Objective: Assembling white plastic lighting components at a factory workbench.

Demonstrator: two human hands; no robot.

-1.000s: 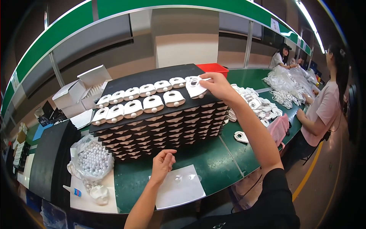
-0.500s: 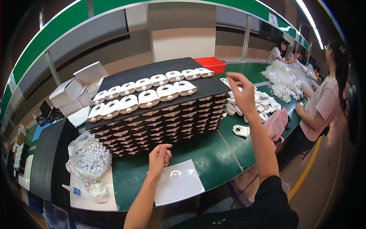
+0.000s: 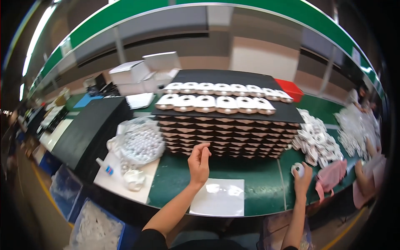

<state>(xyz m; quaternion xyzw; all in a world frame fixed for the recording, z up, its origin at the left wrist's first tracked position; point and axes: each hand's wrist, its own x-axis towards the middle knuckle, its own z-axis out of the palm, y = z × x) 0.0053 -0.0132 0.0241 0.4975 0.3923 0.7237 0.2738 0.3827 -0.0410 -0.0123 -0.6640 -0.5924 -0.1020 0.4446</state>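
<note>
My right hand (image 3: 303, 180) grips a white plastic piece with a round hole (image 3: 297, 168), held at the right part of the green table. My left hand (image 3: 198, 166) is raised over the table in front of the black stack (image 3: 233, 139), its fingers loosely bent and apart, with nothing visible in it. Below it lies a clear glossy sheet (image 3: 221, 198). Two rows of white pieces with round holes (image 3: 204, 103) rest on the stack's top board. More white pieces show between the boards beneath. To the right lies a loose pile of white pieces (image 3: 316, 137).
At left are a clear bag of white balls (image 3: 143, 143), a small glue bottle (image 3: 107, 168) and a pile of black boards (image 3: 89, 133). A red bin (image 3: 290, 89) stands behind the stack. A pink cloth (image 3: 332, 177) and a co-worker's arm (image 3: 365, 179) are at right.
My right hand has come down and nearer from above the pile, and now holds the single white piece that lay on the table. The view has swung left. My left hand stays before the stack.
</note>
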